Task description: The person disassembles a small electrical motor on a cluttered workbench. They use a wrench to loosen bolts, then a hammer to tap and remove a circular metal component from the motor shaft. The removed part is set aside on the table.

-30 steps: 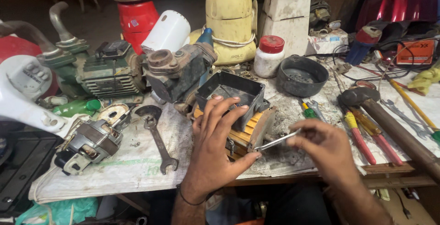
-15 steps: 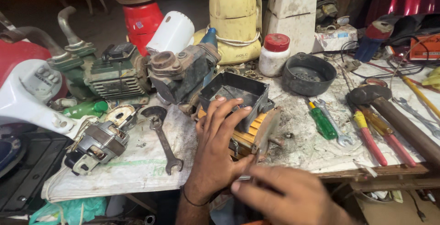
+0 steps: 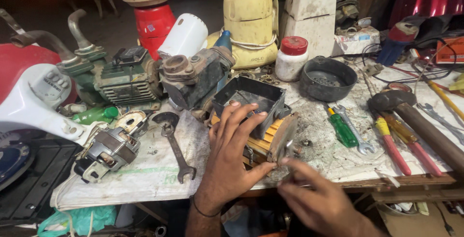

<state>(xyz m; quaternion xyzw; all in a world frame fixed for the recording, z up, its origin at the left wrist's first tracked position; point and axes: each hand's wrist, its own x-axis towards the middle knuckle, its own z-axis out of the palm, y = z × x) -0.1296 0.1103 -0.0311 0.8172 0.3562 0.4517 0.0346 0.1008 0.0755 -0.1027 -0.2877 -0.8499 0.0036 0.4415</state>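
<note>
Your left hand (image 3: 232, 159) was spread flat, fingers wide, over the orange-and-black boxy motor unit with the dark plastic housing (image 3: 253, 118), which sat at the front edge of the paper-covered workbench (image 3: 145, 179). To me that looked like bracing, so the thing couldn't slide off the edge. Your right hand (image 3: 319, 203) sat just below it, with narrow, pinched fingertips on a small silvery metal piece (image 3: 288, 148) by the unit's rusty end plate; I couldn't tell whether you actually gripped it or just touched it.

A dark open-ended steel spanner (image 3: 175, 145) lay just left of your wrist, and a green-handled screwdriver (image 3: 341, 128) to the right, both within easy grabbing range. The round black metal bowl (image 3: 327, 78) sat further back, well out of the way.
</note>
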